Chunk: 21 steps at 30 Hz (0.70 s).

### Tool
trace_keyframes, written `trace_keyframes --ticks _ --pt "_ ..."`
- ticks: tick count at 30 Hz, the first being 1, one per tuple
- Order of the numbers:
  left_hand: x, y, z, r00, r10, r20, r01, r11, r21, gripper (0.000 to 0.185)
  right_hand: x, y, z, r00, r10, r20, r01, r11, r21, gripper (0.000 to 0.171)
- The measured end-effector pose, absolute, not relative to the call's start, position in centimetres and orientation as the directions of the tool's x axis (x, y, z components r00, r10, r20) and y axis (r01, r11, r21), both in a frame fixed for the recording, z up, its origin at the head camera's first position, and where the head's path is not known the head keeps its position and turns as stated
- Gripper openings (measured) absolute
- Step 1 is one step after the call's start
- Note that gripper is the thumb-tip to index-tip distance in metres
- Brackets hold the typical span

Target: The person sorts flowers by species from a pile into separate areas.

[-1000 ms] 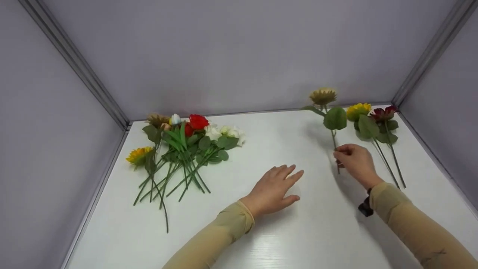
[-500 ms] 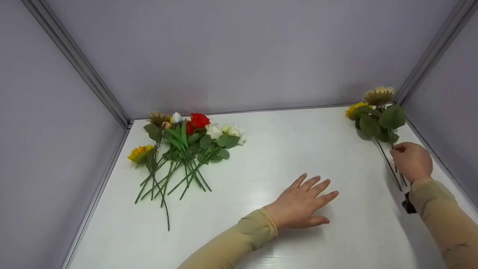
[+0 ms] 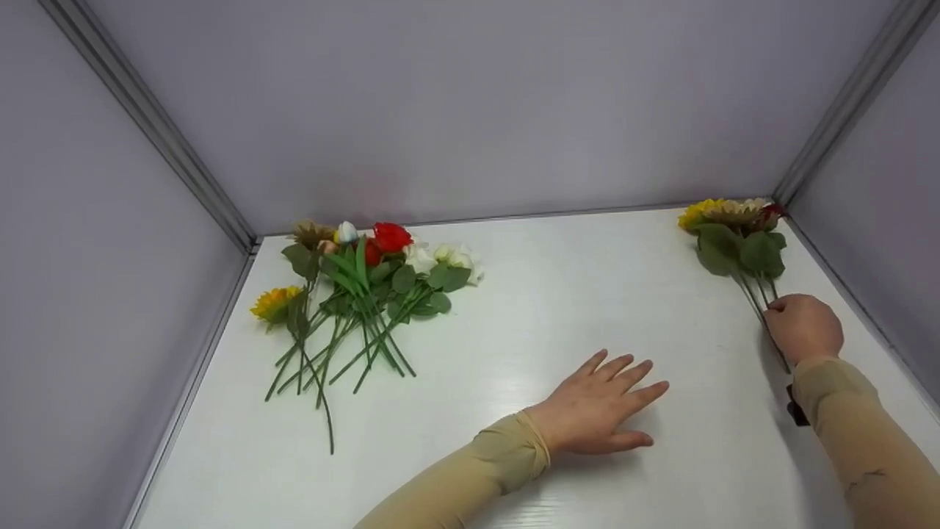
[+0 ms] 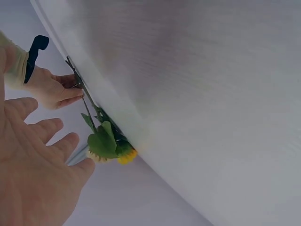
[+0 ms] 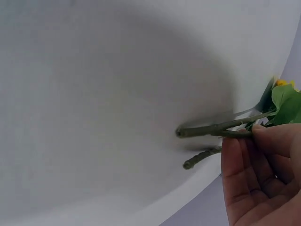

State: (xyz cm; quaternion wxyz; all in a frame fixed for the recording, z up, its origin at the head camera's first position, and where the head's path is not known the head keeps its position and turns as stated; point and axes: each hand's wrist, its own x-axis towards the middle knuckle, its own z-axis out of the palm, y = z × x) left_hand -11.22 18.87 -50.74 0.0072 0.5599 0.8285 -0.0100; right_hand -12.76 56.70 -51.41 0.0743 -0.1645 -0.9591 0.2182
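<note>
Right hand (image 3: 804,327): fingers curled, pinching stems of small flower bunch (image 3: 736,234) at table's (image 3: 514,470) far right corner. Left hand (image 3: 598,408): fingers spread flat on table, holding nothing.

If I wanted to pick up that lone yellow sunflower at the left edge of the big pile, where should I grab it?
Pinch the yellow sunflower by its bare lower stem, coming from above on the near side. The head lies toward the back and the stem runs toward the viewer, though it crosses other stems in the pile, so lift slowly. The left hand lies flat and is nearest.
</note>
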Motion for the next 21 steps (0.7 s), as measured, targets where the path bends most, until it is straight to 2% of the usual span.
trace_keyframes --ticks 14,21 --pt "-11.7 18.2 -50.9 -0.394 0.918 -0.046 0.919 0.394 0.006 0.074 -12.9 56.5 -51.4 -0.924 0.365 0.115 0.276 0.844 -0.460 0.037" --pt "-12.3 17.5 -51.1 -0.407 0.913 -0.027 0.912 0.408 0.032 0.073 -14.1 54.7 -50.9 -0.904 0.338 0.263 0.173 0.851 -0.496 0.037"
